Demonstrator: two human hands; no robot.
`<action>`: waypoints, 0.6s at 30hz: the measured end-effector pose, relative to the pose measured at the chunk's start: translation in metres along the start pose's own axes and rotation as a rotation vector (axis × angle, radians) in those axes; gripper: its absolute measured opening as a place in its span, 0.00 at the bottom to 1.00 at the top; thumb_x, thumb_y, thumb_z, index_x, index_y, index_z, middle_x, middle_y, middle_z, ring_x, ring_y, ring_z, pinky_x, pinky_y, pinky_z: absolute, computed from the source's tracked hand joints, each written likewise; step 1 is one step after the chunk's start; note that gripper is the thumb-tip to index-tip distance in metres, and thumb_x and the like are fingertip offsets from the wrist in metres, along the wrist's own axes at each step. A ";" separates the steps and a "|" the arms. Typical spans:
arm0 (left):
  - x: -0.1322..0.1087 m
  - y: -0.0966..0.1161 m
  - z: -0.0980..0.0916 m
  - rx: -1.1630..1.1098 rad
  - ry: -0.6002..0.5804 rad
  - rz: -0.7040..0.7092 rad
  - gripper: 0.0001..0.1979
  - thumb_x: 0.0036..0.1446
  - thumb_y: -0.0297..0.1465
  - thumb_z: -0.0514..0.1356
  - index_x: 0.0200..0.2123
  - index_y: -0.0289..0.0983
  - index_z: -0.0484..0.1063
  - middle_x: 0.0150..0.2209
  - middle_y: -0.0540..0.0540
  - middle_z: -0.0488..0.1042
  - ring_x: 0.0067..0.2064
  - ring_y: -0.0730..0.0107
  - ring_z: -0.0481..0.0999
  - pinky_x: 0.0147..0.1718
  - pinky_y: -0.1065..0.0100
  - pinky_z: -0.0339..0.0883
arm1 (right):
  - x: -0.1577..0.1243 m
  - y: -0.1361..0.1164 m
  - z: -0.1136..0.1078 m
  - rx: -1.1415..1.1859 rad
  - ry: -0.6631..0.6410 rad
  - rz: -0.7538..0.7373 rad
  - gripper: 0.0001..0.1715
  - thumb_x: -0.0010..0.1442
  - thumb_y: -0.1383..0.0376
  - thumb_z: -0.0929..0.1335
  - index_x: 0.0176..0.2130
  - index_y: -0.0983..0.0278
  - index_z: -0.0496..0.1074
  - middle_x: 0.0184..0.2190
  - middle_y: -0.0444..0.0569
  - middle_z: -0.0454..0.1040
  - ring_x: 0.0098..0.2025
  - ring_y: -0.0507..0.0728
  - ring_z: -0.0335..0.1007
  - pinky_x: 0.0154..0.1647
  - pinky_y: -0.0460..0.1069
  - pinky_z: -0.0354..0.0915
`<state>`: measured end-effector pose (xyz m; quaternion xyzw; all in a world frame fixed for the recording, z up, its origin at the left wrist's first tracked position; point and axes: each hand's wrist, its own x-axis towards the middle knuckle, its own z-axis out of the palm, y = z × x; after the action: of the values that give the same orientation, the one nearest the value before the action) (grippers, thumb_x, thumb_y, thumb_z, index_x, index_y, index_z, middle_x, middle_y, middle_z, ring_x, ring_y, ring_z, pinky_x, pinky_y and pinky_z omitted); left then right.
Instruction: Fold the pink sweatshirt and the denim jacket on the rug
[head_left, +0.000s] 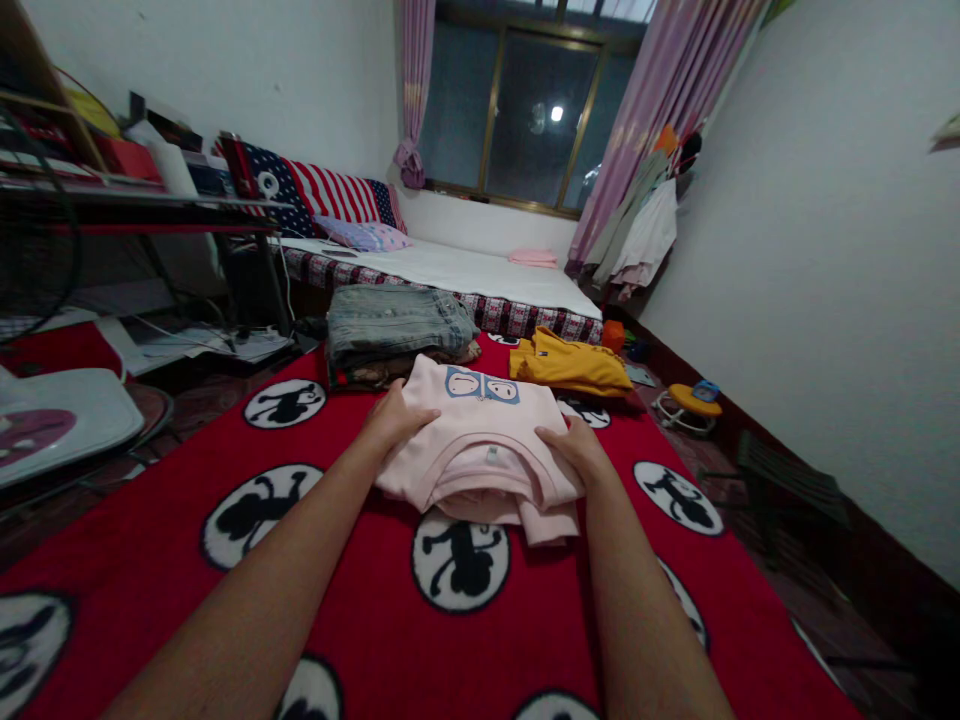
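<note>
A pale pink sweatshirt (pixel 480 430) lies folded on a red blanket (pixel 360 620) printed with black figures in white circles. Its neckline faces me, and a blue-and-white print shows toward its far edge. My left hand (pixel 396 418) grips the left side, thumb on top and the other fingers partly hidden. On the right side my right hand (pixel 576 448) holds the cloth in the same way. One sleeve end hangs out at the near right. Just beyond are a stack of folded denim (pixel 401 320) on the left and a folded yellow garment (pixel 570 362) on the right.
A bed (pixel 465 268) with a white sheet stands under the window. At the left are a cluttered desk (pixel 135 200) and a white chair seat (pixel 67 420). A yellow stool (pixel 686 400) and a dark folding stool (pixel 787 485) stand along the right wall.
</note>
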<state>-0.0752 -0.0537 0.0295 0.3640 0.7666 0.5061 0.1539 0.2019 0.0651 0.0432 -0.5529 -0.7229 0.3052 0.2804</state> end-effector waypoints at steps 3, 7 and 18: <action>0.003 0.002 0.001 0.014 -0.030 0.148 0.39 0.34 0.31 0.72 0.54 0.35 0.68 0.54 0.36 0.72 0.55 0.46 0.71 0.53 0.57 0.64 | -0.015 -0.028 -0.010 0.046 -0.152 -0.062 0.15 0.45 0.68 0.71 0.36 0.69 0.75 0.32 0.51 0.78 0.31 0.55 0.71 0.28 0.45 0.64; 0.003 0.017 -0.017 -0.133 -0.216 0.414 0.38 0.39 0.31 0.69 0.57 0.33 0.68 0.53 0.40 0.73 0.51 0.51 0.74 0.51 0.60 0.66 | -0.044 -0.064 -0.056 -0.148 -0.385 -0.277 0.08 0.41 0.65 0.74 0.23 0.68 0.73 0.21 0.42 0.72 0.23 0.50 0.63 0.20 0.42 0.54; -0.011 0.004 0.021 -0.030 -0.386 0.538 0.28 0.39 0.20 0.59 0.47 0.38 0.79 0.46 0.42 0.79 0.49 0.49 0.76 0.53 0.56 0.65 | 0.003 -0.016 -0.036 -0.035 0.234 -0.248 0.32 0.45 0.50 0.74 0.45 0.66 0.75 0.40 0.55 0.77 0.42 0.60 0.73 0.41 0.51 0.66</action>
<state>-0.0531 -0.0468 0.0228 0.6402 0.5922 0.4616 0.1622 0.2176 0.0691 0.0792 -0.4961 -0.7532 0.1893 0.3882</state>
